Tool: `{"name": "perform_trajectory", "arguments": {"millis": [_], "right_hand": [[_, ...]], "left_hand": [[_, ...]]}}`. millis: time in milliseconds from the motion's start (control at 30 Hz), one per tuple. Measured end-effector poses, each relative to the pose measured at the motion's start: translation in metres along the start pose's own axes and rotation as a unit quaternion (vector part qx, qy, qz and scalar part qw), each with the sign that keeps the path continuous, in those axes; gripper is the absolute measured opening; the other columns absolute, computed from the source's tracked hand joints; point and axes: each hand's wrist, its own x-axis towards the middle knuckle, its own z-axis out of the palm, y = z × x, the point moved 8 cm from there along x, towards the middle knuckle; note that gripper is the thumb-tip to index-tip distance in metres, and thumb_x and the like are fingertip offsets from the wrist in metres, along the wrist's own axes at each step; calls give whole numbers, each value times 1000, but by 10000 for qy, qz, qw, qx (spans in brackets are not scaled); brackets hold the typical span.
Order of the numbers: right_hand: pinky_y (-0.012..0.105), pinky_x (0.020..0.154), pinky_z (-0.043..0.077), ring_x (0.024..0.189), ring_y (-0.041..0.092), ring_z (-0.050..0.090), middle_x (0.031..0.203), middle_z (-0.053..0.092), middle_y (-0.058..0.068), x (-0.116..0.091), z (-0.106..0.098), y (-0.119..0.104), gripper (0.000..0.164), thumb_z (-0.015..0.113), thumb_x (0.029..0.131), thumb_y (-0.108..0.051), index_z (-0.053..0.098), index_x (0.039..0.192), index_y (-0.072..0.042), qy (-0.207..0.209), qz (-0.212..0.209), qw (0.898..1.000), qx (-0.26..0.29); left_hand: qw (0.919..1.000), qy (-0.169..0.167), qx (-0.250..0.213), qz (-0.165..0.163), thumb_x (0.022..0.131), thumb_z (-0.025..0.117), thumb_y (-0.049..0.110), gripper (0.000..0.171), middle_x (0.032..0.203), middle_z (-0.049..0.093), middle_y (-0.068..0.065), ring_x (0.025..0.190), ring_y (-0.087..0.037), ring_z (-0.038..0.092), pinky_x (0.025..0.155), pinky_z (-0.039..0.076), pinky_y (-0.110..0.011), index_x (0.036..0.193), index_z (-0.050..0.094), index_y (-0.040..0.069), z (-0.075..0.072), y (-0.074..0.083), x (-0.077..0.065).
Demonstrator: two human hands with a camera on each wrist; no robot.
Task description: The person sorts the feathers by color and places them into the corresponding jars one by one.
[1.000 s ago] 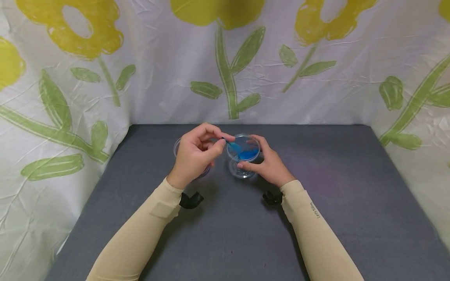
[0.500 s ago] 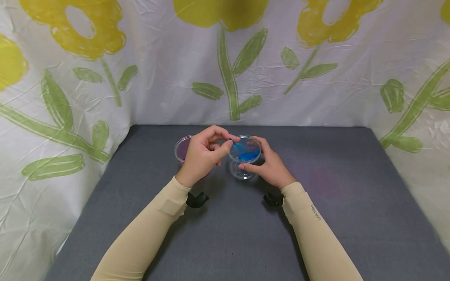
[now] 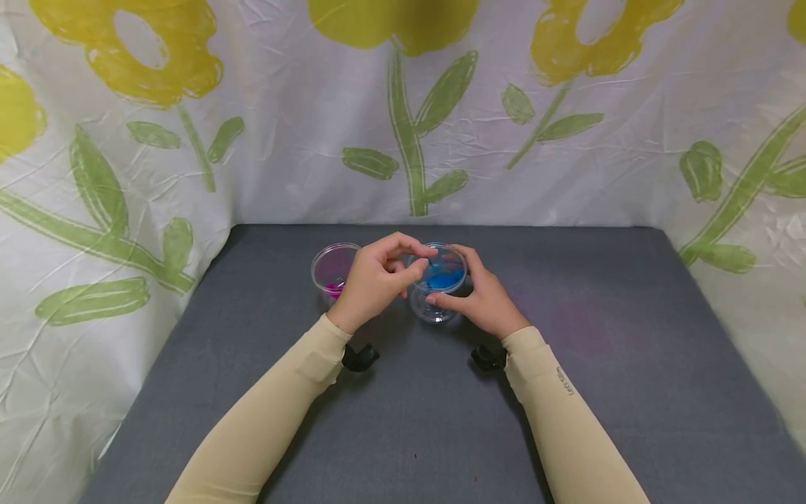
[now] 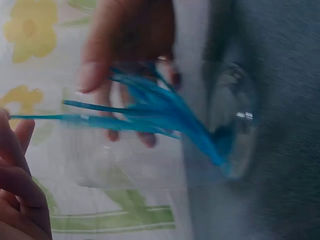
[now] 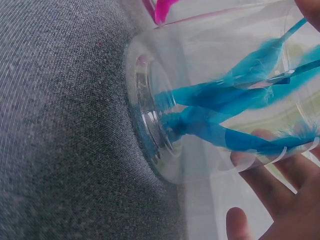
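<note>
In the head view my left hand point(image 3: 376, 281) is over the rim of a clear plastic jar point(image 3: 434, 309). It pinches a blue feather point(image 4: 90, 120) by its thin quill, and the left wrist view shows that feather reaching into the jar. Several other blue feathers point(image 5: 215, 107) stand inside, their tips down at the base. From the right side my right hand point(image 3: 490, 297) grips the jar, fingers behind and thumb in front. The jar stands upright on the grey table.
A second clear jar point(image 3: 319, 281) stands left of the first, partly behind my left hand, with magenta feathers point(image 3: 335, 287) in it. The grey tabletop point(image 3: 403, 420) runs back to a white curtain point(image 3: 283, 168) printed with yellow flowers.
My left hand has moved right and slightly down, lowering the pinched blue feather into the jar. The magenta jar has come more into view. My right hand stays in place.
</note>
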Motion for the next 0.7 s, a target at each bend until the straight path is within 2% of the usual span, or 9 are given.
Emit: {"name": "perform_trajectory", "arguments": {"millis": [167,267,400,600,700], "right_hand": [[61,115,50,148,31,51,166,48,-4,1,4,-2,98,85,85,-65,29,163,-44,-48,-48,10000,27],[61,114,51,148,31,51,165,49,-4,0,5,-1,97,85,85,-64,29,163,-46,-40,-49,9999,116],[61,116,49,149,31,51,165,49,-4,-2,4,2,96,85,86,-63,29,162,-47,-15,-20,9999,154],[64,122,42,152,30,49,165,49,-2,-10,-4,17,99,86,86,-62,28,164,-44,69,69,9999,107],[67,124,37,153,30,47,166,48,-1,-18,-8,32,101,86,86,-62,26,165,-43,111,203,9997,44]], "left_hand": [[9990,-30,433,-45,102,76,21,15,111,82,4,50,-23,54,46,45,-33,117,77,22,1,-8,-9],[9983,-39,584,21,103,76,23,16,90,78,-1,51,-22,54,45,43,-33,119,77,24,0,-4,-14],[9974,-2,713,106,103,75,22,17,66,65,2,49,-19,53,44,41,-33,118,77,30,-2,1,-19],[9962,92,859,114,105,72,25,14,61,61,1,46,-18,48,43,38,-31,117,78,31,-4,-2,-29],[9949,204,976,139,105,73,24,15,63,61,1,47,-17,48,44,38,-30,117,78,30,-12,-5,-34]]}}
